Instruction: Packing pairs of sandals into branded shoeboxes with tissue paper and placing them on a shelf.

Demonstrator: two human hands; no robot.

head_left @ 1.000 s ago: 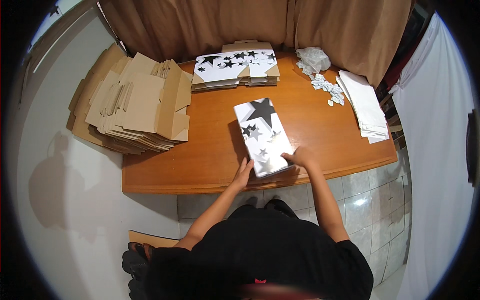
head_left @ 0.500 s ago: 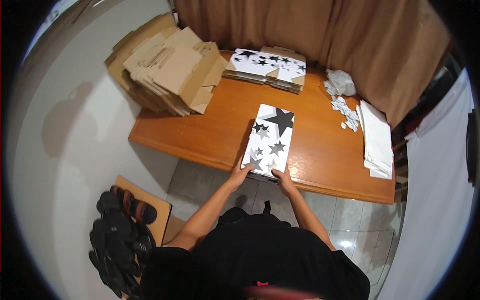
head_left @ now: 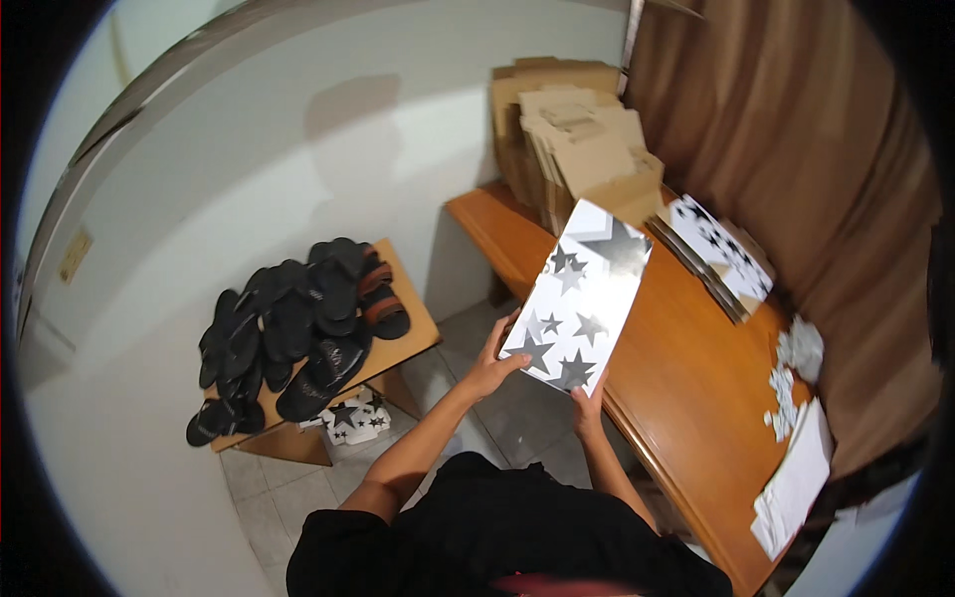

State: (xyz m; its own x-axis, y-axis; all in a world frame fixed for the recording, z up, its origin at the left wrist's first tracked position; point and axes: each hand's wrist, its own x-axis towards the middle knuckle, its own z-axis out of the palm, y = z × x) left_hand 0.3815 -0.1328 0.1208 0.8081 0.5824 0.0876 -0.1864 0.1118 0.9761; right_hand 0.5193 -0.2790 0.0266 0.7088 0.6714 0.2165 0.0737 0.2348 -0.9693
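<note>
**Star-printed box lifted clear of the table**

A person holds a flat white cardboard box printed with black and silver stars [head_left: 580, 298] in both hands, its near end now raised off the long orange-brown wooden table [head_left: 686, 398] and out past the table's front edge, above the tiled floor. A second ago the same box lay flat on the tabletop with both hands pressing on its near end; half a second ago they gripped that end at the table's edge. The left hand [head_left: 492, 363] is clamped on the box's lower left corner, fingers curled round the edge; the right hand [head_left: 587, 403] pinches the bottom edge from beneath. The head has turned left as well, bringing a low wooden stand heaped with black sandals [head_left: 288, 333] into view. By the look of it, work on the tabletop is finished for this box and it is being carried off towards that side.

On the table stay a stack of plain brown flattened cartons [head_left: 582, 149], a pile of further star-printed boxes [head_left: 716, 254], crumpled white paper scraps [head_left: 791, 383] and a sheaf of white sheets [head_left: 796, 483].
</note>
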